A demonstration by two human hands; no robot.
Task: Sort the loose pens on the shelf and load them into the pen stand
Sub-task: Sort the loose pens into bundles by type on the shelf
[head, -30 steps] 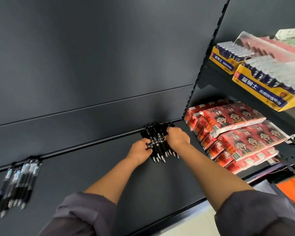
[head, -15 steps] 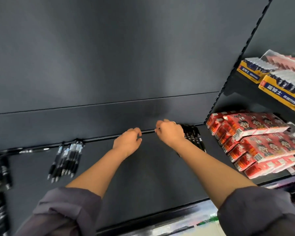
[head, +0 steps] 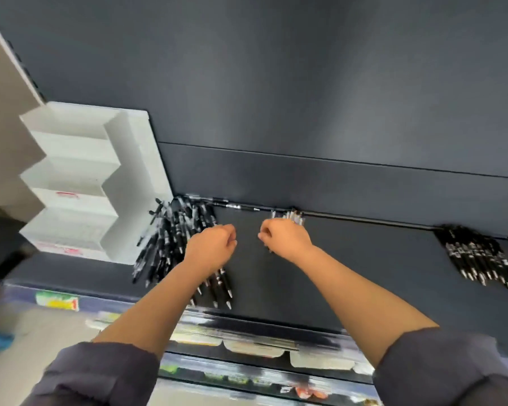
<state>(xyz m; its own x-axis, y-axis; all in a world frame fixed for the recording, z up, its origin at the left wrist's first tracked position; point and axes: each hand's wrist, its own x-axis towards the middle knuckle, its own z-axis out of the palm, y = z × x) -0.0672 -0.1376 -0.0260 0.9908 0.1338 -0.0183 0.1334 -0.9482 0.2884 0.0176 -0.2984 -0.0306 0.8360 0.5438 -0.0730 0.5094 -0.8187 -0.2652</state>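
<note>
- The big heap of pens (head: 170,244) lies on the shelf (head: 364,276), against the right wall of the pen stand (head: 79,183). The barrels run roughly back to front, tips toward me, fanned a little.
- My left hand (head: 211,247) hangs over the right edge of that heap, so I judge it the nearer one for the next pick. The stand lies further left, beyond the heap.
- Its fingers are curled into a loose fist, and I see nothing in it.
- My right hand (head: 285,238) is just beside the left but not touching it, fingers also curled. A small bunch of pens (head: 291,215) shows just past its knuckles at the shelf's back edge. I cannot tell whether the hand pinches them or they simply lie there.
- A second heap of pens (head: 478,256) sits well off to the right, tips slanting front-right.
- The stand is white and stepped in tiers. I see no pens in it, so loading looks barely begun.
- The white print on the barrels, the red marks on the stand's fronts and the price tags (head: 56,300) along the shelf's front are too smeared to read.
</note>
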